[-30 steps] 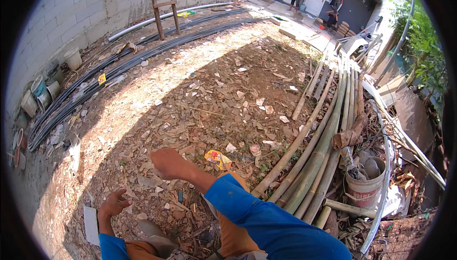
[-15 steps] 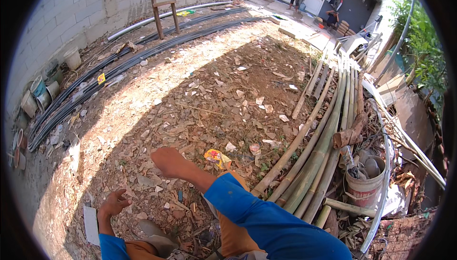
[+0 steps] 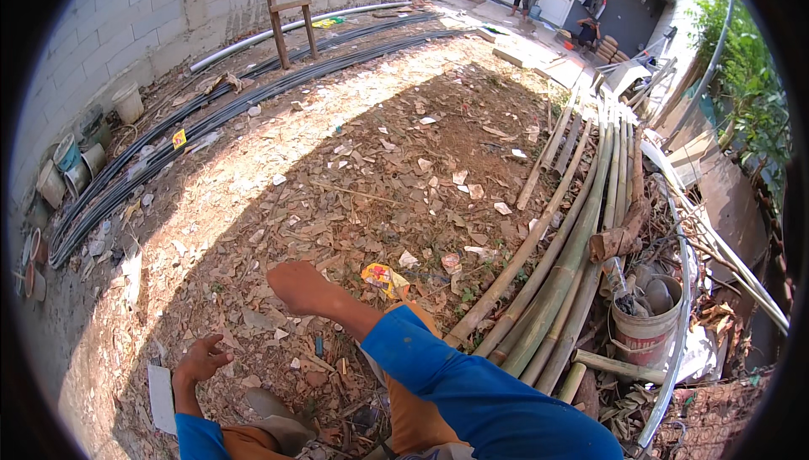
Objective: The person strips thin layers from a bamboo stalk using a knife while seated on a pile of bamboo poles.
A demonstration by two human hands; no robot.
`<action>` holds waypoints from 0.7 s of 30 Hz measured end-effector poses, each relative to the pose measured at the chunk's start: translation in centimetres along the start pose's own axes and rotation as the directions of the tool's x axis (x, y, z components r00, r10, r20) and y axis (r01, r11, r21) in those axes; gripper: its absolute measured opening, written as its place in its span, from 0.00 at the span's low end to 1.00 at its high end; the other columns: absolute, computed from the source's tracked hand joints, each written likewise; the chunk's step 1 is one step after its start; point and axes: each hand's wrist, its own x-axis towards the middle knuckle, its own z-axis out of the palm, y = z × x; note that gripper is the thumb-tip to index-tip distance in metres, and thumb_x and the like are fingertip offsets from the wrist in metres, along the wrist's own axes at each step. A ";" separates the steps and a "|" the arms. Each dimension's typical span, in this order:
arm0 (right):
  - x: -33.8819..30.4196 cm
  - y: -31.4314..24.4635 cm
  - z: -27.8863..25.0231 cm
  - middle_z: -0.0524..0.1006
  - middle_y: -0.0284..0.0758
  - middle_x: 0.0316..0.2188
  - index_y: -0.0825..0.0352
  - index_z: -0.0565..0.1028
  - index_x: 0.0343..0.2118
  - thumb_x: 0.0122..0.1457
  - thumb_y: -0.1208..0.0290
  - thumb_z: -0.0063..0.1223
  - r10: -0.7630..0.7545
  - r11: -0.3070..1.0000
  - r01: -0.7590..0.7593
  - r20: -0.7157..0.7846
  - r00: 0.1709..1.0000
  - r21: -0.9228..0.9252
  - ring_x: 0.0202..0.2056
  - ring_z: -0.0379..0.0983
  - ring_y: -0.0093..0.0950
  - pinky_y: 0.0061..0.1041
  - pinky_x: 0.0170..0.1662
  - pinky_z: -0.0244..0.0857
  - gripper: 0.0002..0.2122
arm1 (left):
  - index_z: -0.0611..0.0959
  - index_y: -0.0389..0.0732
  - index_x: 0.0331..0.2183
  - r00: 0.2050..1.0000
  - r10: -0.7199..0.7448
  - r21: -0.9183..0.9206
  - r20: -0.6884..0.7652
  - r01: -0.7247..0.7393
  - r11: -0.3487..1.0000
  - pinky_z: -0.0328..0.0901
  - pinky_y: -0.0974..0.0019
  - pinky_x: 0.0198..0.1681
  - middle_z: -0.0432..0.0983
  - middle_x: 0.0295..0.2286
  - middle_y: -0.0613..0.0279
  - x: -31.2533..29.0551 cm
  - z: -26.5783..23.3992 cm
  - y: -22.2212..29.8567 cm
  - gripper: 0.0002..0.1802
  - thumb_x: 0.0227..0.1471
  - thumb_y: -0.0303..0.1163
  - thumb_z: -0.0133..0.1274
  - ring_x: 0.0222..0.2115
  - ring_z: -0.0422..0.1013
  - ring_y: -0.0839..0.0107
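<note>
The right hand is being held out over littered, leaf-strewn dirt, loosely curled with its back up; whether anything is being gripped cannot be told. The left hand is being held with fingers spread, nothing grasped, just beside a flat pale slab. A crumpled yellow wrapper is lying near the right hand. Long, smooth bamboo poles are lying bundled beyond the right arm, beside a worn round bucket.
</note>
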 end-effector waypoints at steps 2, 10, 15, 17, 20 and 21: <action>0.0 0.0 0.1 0.80 0.49 0.34 0.71 0.76 0.33 0.45 0.81 0.61 -0.001 1.000 0.002 -0.012 1.000 0.020 0.41 0.79 0.48 0.45 0.43 0.72 0.10 | 0.70 0.32 0.62 1.000 0.006 0.002 -0.001 -0.006 1.000 0.69 0.53 0.54 0.81 0.46 0.40 0.1 0.0 -0.2 0.42 0.52 0.41 0.66 0.50 0.77 0.50; 0.0 0.1 0.3 0.79 0.48 0.33 0.71 0.74 0.33 0.45 0.81 0.60 -0.005 0.999 0.006 -0.029 1.000 0.033 0.40 0.78 0.49 0.45 0.43 0.72 0.10 | 0.69 0.31 0.62 1.000 0.007 -0.018 0.014 -0.006 1.000 0.69 0.54 0.53 0.80 0.47 0.37 0.2 0.0 -0.2 0.42 0.53 0.41 0.66 0.49 0.77 0.49; 0.1 0.1 0.4 0.79 0.48 0.33 0.72 0.74 0.34 0.47 0.79 0.61 -0.030 0.999 0.032 -0.046 0.999 0.042 0.40 0.78 0.49 0.45 0.43 0.72 0.11 | 0.69 0.31 0.62 1.000 0.016 -0.046 0.018 -0.015 0.999 0.70 0.54 0.52 0.80 0.46 0.38 0.4 0.1 -1.0 0.42 0.53 0.41 0.66 0.48 0.77 0.50; 0.3 0.4 0.8 0.79 0.48 0.32 0.71 0.74 0.34 0.51 0.76 0.61 0.008 1.000 -0.005 -0.101 0.995 0.029 0.40 0.78 0.48 0.45 0.43 0.71 0.09 | 0.69 0.31 0.62 1.000 0.016 -0.060 0.020 -0.015 0.998 0.70 0.54 0.52 0.80 0.46 0.38 0.5 0.2 -0.9 0.42 0.53 0.41 0.66 0.48 0.77 0.50; 0.5 0.4 1.3 0.79 0.48 0.31 0.71 0.74 0.34 0.55 0.73 0.59 0.049 0.996 -0.034 -0.173 0.984 0.086 0.39 0.78 0.48 0.45 0.42 0.71 0.09 | 0.70 0.31 0.62 1.000 0.016 -0.045 0.018 -0.015 0.999 0.69 0.54 0.52 0.80 0.46 0.38 0.4 0.1 -0.9 0.42 0.53 0.40 0.66 0.49 0.77 0.50; 0.5 0.4 1.4 0.79 0.48 0.31 0.71 0.74 0.34 0.55 0.73 0.59 0.048 0.996 -0.033 -0.174 0.984 0.087 0.39 0.78 0.48 0.45 0.42 0.71 0.09 | 0.70 0.31 0.62 1.000 0.013 -0.047 0.017 -0.012 0.999 0.69 0.54 0.53 0.80 0.46 0.39 0.4 0.1 -1.0 0.41 0.53 0.40 0.66 0.49 0.77 0.50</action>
